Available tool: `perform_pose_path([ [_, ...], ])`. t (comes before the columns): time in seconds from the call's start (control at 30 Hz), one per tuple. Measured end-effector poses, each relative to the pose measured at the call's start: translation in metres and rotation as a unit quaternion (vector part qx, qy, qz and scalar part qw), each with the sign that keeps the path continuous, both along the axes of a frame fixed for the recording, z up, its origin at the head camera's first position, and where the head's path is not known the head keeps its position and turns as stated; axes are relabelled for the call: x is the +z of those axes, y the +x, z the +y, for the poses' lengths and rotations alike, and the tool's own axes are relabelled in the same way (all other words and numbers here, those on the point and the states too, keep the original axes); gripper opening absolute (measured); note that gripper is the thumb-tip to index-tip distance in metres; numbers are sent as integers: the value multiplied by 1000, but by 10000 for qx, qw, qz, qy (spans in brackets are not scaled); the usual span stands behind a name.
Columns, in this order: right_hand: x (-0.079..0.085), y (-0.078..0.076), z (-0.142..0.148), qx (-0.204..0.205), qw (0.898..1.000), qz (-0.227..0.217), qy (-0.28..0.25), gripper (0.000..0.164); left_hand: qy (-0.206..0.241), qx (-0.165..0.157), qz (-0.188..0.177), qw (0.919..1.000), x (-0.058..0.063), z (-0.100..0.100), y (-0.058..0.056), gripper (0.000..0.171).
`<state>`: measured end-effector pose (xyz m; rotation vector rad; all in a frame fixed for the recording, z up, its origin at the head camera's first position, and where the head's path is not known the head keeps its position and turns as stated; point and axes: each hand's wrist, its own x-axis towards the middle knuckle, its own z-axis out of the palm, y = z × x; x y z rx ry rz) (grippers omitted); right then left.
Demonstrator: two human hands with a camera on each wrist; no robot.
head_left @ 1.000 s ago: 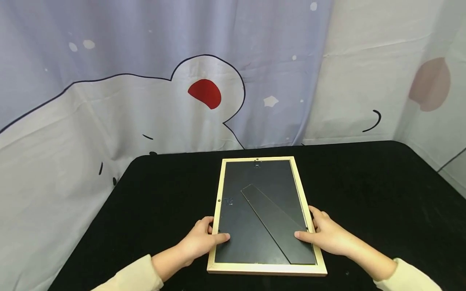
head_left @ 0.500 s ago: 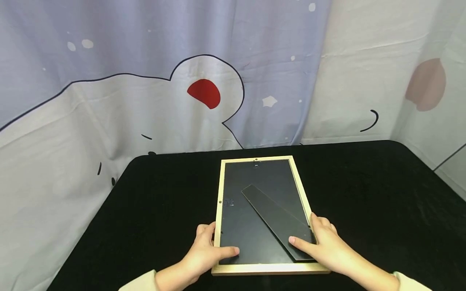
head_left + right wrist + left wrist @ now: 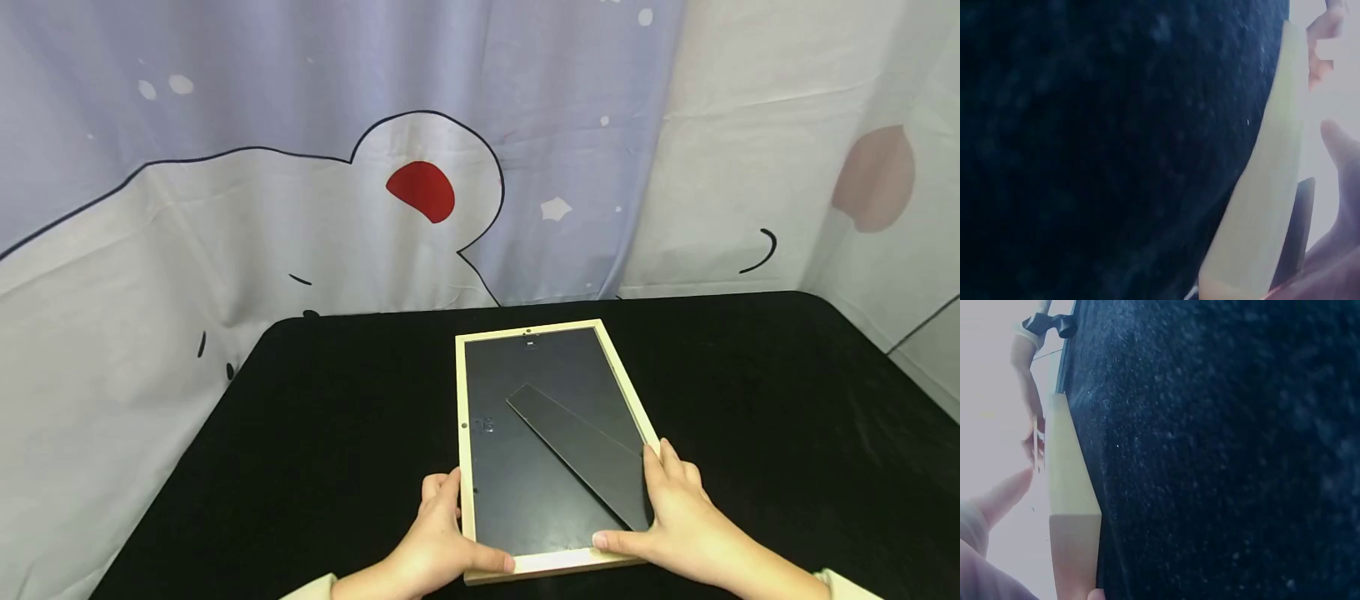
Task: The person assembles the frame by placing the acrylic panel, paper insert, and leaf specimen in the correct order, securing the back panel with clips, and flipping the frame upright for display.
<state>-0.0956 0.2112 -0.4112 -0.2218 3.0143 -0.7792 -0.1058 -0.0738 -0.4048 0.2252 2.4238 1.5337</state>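
A picture frame (image 3: 467,375) with a pale wooden rim lies back side up on the black cloth, its backing board (image 3: 517,492) dark grey. Slanting across the board is the easel leg (image 3: 577,454), its near end standing slightly proud. My left hand (image 3: 435,542) grips the near left corner, thumb on the near rail and fingers along the left side. At the near right corner my right hand (image 3: 690,529) holds the frame, fingers over the right rail and thumb by the near rail, covering that corner. In the right wrist view the leg (image 3: 1297,231) shows beside the wooden rail (image 3: 1266,181).
Black cloth (image 3: 337,417) covers the table around the frame. Behind the table's far edge hangs a lilac and white curtain (image 3: 300,217) with a red patch; pale fabric (image 3: 892,275) continues at the right.
Both hands have slid to the frame's near corners. The frame has turned slightly, its near end shifting right. The easel leg's near end has come up a little from the backing.
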Motion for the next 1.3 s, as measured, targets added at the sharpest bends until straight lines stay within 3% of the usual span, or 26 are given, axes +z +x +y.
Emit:
perform_pose_path([
  [0.17, -3, 3, -8, -77, 9997, -55, 208, 135, -338, -153, 238, 9990, -1, -2, 0, 110],
  [0.37, -5, 5, -14, -158, 9985, 237, 468, 140, -600, -241, 441, 9969, -3, -2, -1, 120],
  [1.3, -14, 8, -23, -529, 9959, 306, 670, 135, -824, -146, 524, 9951, -8, -1, -2, 120],
])
